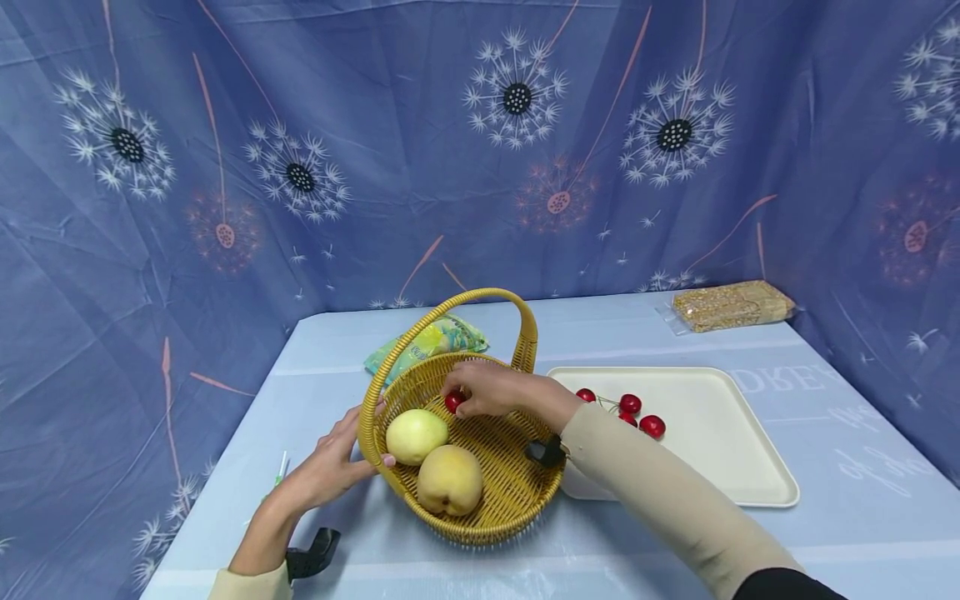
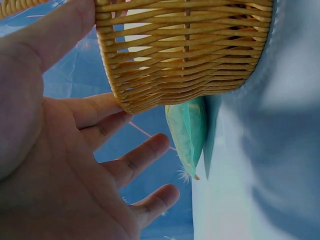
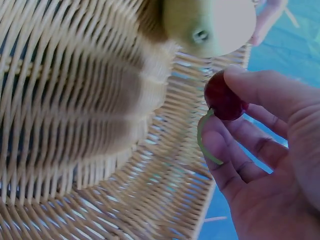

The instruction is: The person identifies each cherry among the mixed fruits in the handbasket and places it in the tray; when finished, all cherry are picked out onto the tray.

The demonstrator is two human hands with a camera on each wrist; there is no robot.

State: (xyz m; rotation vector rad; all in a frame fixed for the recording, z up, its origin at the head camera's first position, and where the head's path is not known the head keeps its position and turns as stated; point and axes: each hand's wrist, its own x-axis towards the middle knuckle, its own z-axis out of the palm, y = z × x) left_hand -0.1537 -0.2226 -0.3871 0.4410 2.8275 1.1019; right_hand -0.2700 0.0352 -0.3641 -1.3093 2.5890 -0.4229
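A yellow wicker basket [image 1: 510, 492] with a tall arched handle stands on the table. Inside it lie a pale yellow-green round fruit [image 1: 417, 437] and a larger yellow fruit [image 1: 450, 480], which looks like a peach. My left hand [image 1: 330, 471] holds the basket's left rim with the thumb and nearer fingers; the other fingers stick out apart, as the left wrist view shows. Over the far inside of the basket, my right hand [image 1: 491, 390] pinches a dark red cherry [image 3: 222, 97] between thumb and fingers. Its green stem [image 3: 202, 135] hangs down against the fingers.
Right of the basket lies a cream tray [image 1: 705, 450] with several red cherries [image 1: 652, 427], partly behind the right sleeve. A green-yellow packet [image 1: 457, 333] lies behind the basket. At the back right is a clear-wrapped packet of grain-like food [image 1: 735, 307].
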